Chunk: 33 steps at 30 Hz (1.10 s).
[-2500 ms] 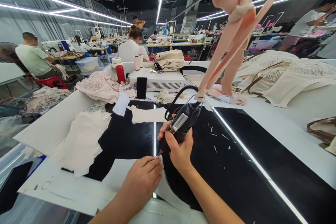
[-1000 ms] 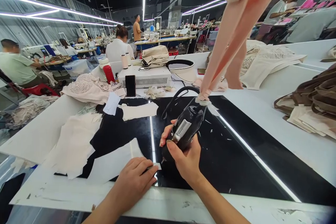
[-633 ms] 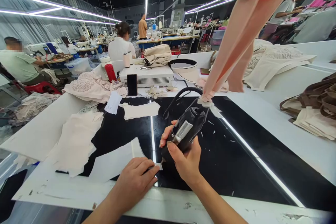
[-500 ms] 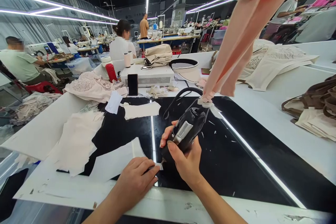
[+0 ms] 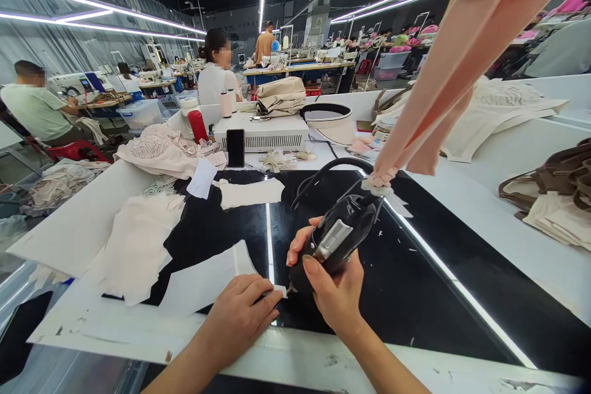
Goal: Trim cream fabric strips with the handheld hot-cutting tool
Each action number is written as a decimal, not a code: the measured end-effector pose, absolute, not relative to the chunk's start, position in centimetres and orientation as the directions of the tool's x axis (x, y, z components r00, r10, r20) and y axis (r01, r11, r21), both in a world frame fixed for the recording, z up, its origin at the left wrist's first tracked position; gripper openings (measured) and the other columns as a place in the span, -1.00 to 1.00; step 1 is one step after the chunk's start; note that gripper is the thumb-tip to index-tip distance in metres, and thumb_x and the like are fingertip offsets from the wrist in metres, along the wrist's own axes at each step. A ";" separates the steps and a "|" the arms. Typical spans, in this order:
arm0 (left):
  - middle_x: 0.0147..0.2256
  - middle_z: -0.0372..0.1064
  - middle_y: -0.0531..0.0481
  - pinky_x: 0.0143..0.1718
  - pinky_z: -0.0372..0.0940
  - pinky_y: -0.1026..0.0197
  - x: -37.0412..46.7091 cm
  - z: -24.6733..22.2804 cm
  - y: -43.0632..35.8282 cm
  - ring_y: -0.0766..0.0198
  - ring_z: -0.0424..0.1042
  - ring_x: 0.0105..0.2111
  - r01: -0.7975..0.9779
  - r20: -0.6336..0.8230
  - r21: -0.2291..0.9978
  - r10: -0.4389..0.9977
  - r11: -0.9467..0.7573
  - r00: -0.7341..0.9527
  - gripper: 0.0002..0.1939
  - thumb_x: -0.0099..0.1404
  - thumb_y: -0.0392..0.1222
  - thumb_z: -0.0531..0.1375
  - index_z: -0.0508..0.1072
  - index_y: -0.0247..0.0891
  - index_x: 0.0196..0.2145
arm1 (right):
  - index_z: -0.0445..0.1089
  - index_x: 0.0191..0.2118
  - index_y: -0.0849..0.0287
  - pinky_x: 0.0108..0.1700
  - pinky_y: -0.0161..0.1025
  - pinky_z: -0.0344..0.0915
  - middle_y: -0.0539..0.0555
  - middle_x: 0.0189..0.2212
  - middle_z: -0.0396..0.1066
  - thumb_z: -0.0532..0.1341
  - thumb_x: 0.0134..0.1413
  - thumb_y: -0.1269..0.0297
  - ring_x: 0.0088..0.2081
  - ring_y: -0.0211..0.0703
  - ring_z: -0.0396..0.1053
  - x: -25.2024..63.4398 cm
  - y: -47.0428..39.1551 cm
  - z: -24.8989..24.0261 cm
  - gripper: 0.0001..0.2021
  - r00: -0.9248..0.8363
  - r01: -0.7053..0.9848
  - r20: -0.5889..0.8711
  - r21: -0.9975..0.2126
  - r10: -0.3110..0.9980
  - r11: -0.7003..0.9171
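My right hand [image 5: 335,283] is wrapped round a black handheld power tool [image 5: 332,240] with a silver plate, its tip pointing down and left. A pink cloth strip [image 5: 443,74] hangs from above and is knotted at the tool's rear, by the cable. My left hand [image 5: 242,317] has its fingers pressed together on a small pale piece [image 5: 279,290], whose end shows at the tool's tip. Left of that hand, a white cut sheet [image 5: 207,278] lies on the black table surface [image 5: 406,295].
Pale fabric pieces [image 5: 138,246] lie at the left, with a lace garment [image 5: 159,151] behind. A red bottle [image 5: 197,127], a phone [image 5: 235,148] and a white box [image 5: 263,133] stand at the back. Brown straps [image 5: 563,172] lie at the right. People sit beyond.
My right hand and the tool have shifted slightly right in view, the tool's rear leaning further right. The pink strip has swung right. My left hand has hardly moved.
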<state>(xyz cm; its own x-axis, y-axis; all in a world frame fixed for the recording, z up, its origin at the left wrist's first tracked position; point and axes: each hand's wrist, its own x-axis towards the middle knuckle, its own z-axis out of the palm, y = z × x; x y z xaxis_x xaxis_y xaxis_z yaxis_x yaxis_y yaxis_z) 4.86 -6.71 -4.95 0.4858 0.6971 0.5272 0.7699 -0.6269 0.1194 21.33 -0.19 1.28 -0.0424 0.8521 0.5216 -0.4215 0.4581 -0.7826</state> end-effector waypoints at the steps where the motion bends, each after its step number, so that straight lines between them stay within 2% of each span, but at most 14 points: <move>1: -0.13 0.50 -0.15 -0.10 0.52 0.04 4.9 -4.9 -6.7 0.10 0.53 -0.12 0.770 0.525 0.121 0.698 -0.627 0.486 -0.72 0.57 -0.22 0.00 0.46 -0.30 0.04 | 0.36 -0.03 -0.03 -0.42 -0.28 0.41 -0.07 -0.35 0.45 0.35 0.19 0.25 -0.47 -0.28 0.40 21.3 -0.2 1.3 -0.75 -0.040 -0.418 0.521 -0.784 0.853 0.459; 6: -0.12 0.51 -0.14 -0.08 0.51 0.05 4.5 -4.4 -6.9 0.11 0.54 -0.12 0.765 0.501 0.145 0.713 -0.627 0.490 -0.71 0.59 -0.21 -0.03 0.45 -0.30 0.05 | 0.36 -0.08 0.00 -0.43 -0.29 0.41 -0.06 -0.37 0.44 0.34 0.19 0.28 -0.48 -0.28 0.40 21.4 -0.1 1.5 -0.78 -0.045 -0.396 0.532 -0.787 0.846 0.473; 14: -0.08 0.51 -0.15 -0.01 0.50 0.02 2.8 -4.2 -7.2 0.11 0.53 -0.07 0.757 0.496 0.180 0.722 -0.629 0.482 -0.73 0.58 -0.24 0.00 0.46 -0.32 0.03 | 0.35 0.00 0.01 -0.46 -0.26 0.41 -0.04 -0.38 0.47 0.37 0.16 0.25 -0.48 -0.24 0.40 21.7 -0.1 1.4 -0.68 -0.030 -0.373 0.540 -0.787 0.841 0.491; 26: -0.05 0.52 -0.16 0.05 0.49 0.07 2.8 -4.8 -7.0 0.15 0.52 -0.02 0.778 0.498 0.161 0.730 -0.608 0.468 -0.77 0.53 -0.26 0.09 0.47 -0.32 0.05 | 0.36 0.03 0.01 -0.39 -0.23 0.46 -0.03 -0.36 0.44 0.38 0.17 0.20 -0.45 -0.22 0.44 22.2 0.4 0.9 -0.67 -0.048 -0.372 0.523 -0.800 0.851 0.471; 33: -0.07 0.52 -0.14 0.01 0.49 0.08 3.0 -4.4 -6.7 0.13 0.53 -0.05 0.783 0.478 0.164 0.743 -0.600 0.469 -0.78 0.52 -0.24 0.12 0.46 -0.32 0.04 | 0.37 0.00 0.00 -0.39 -0.23 0.45 -0.03 -0.38 0.44 0.39 0.16 0.18 -0.45 -0.22 0.43 22.3 0.4 1.2 -0.67 -0.040 -0.381 0.515 -0.800 0.856 0.464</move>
<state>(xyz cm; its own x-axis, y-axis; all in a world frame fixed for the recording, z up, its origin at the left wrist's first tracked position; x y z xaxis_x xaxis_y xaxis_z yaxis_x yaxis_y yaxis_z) 3.01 -6.68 -4.42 0.4686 0.7430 0.4779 0.7832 -0.5996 0.1644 22.26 0.44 1.16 -0.0401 0.8560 0.5154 -0.3808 0.4638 -0.7999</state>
